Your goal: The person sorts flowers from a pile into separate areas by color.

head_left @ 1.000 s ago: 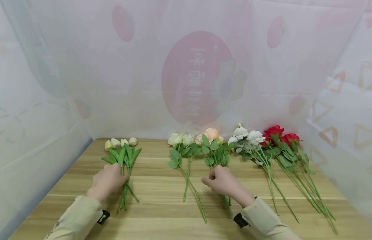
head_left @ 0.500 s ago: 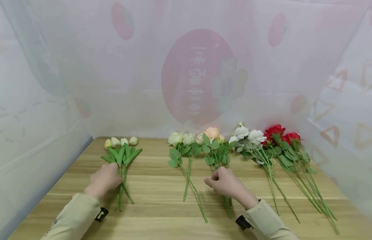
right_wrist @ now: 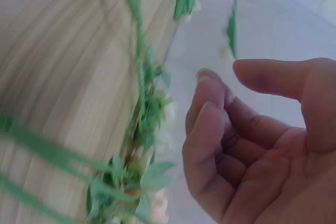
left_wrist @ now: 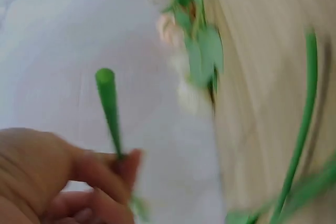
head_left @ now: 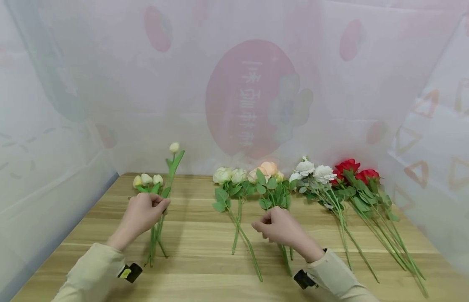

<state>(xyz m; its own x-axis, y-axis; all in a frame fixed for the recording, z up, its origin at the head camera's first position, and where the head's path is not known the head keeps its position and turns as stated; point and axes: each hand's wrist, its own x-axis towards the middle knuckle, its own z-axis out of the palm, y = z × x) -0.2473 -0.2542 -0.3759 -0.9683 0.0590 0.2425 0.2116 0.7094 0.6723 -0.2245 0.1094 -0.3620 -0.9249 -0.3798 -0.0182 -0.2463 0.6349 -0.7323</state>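
Observation:
My left hand (head_left: 140, 216) pinches the stem of one pale tulip (head_left: 174, 147) between thumb and fingers. The flower stands upright above the table, and the cut end of its green stem (left_wrist: 108, 100) points toward the left wrist camera. Three other tulips (head_left: 146, 179) in white and yellow lie beneath that hand, partly hidden by it. My right hand (head_left: 281, 230) hovers with loosely curled fingers and nothing in its grasp; a gap shows between thumb and fingertips (right_wrist: 207, 90). In the head view it overlaps the stems of the peach flowers (head_left: 268, 169).
Cream flowers (head_left: 223, 175) with crossed stems lie at the middle of the wooden table (head_left: 204, 235). To the right are white flowers (head_left: 324, 173) and red roses (head_left: 347, 165), stems toward the front. A printed cloth (head_left: 253, 100) hangs behind the table's back edge.
My left hand has risen from the tulip bunch and drawn one tulip up and to the right, out of the others. The right hand has stayed nearly in place.

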